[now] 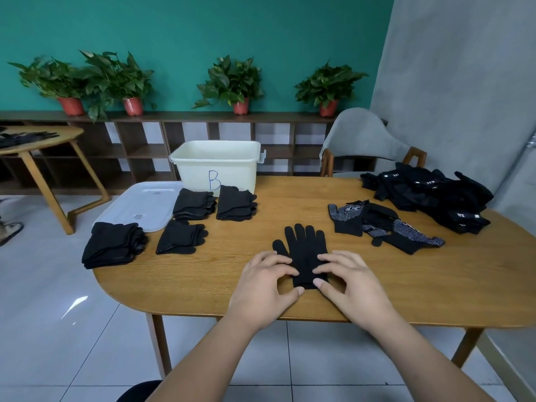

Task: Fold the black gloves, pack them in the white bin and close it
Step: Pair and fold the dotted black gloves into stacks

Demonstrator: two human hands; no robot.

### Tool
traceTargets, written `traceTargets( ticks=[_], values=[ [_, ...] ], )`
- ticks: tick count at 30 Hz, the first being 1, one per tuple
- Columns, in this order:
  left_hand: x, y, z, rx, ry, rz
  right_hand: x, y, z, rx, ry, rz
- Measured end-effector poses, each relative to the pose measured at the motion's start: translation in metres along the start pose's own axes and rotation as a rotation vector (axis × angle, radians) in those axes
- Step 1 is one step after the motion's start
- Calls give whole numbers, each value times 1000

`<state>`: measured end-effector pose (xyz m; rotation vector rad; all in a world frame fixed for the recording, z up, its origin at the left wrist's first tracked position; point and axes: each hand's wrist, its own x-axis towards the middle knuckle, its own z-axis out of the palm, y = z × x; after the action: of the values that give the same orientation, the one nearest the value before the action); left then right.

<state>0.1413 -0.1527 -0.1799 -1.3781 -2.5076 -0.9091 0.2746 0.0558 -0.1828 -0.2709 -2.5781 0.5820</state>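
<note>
A black glove (pixel 304 248) lies flat on the wooden table (pixel 261 300), fingers pointing away from me. My left hand (pixel 264 282) and my right hand (pixel 348 282) both rest on its cuff end, fingertips pressing the fabric and thumbs at the cuff's near edge. The white bin (pixel 217 166), marked with a blue B, stands open at the table's far side. Its white lid (pixel 139 207) lies flat to the left of it. Several stacks of folded black gloves (pixel 179 237) sit between the lid and me.
Loose dotted gloves (pixel 385 224) and a larger heap of black gloves (pixel 429 195) lie at the right of the table. A grey chair (pixel 362 140) stands behind. A second wooden table (pixel 37 140) is at the far left; potted plants line a shelf.
</note>
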Motion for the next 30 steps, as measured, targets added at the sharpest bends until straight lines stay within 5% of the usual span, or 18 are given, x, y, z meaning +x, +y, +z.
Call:
traceTargets(
  ticks=[11, 30],
  values=[
    [-2, 0, 0, -35, 51, -24, -2, 1, -2, 139, 83, -28],
    [-4, 3, -3, 5, 45, 61, -5, -2, -2, 46, 87, -114]
  ],
)
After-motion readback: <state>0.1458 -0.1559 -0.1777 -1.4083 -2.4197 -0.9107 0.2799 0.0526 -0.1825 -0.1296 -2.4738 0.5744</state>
